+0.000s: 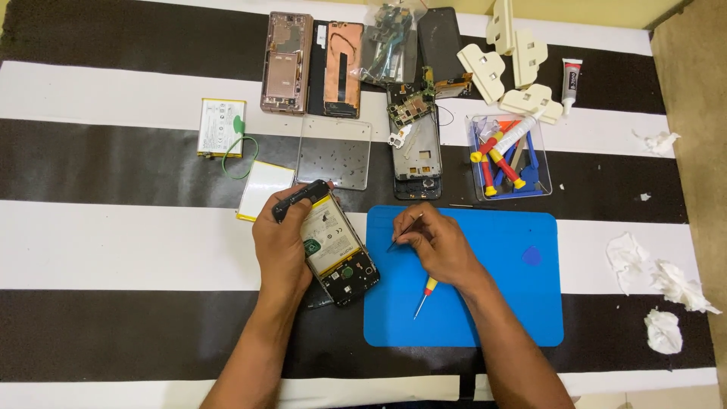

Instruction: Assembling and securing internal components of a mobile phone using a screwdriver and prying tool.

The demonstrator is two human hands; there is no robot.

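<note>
Head view, left hand (282, 246) covering opened phone (338, 251)

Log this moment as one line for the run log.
left hand: holds opened phone | right hand: holds tweezers | screwdriver on blue mat

Striped black-and-white desk (113, 250); blue work mat (485, 303); clear tray of screwdrivers (509, 159); cream plastic clamps (515, 68); glue tube (572, 79); loose battery (221, 126); crumpled tissues (666, 303); pink phone frame (286, 62).

Both forearms bare, no sleeves in view; left hand (282, 246), right hand (439, 246) seemingly ringless.
</note>
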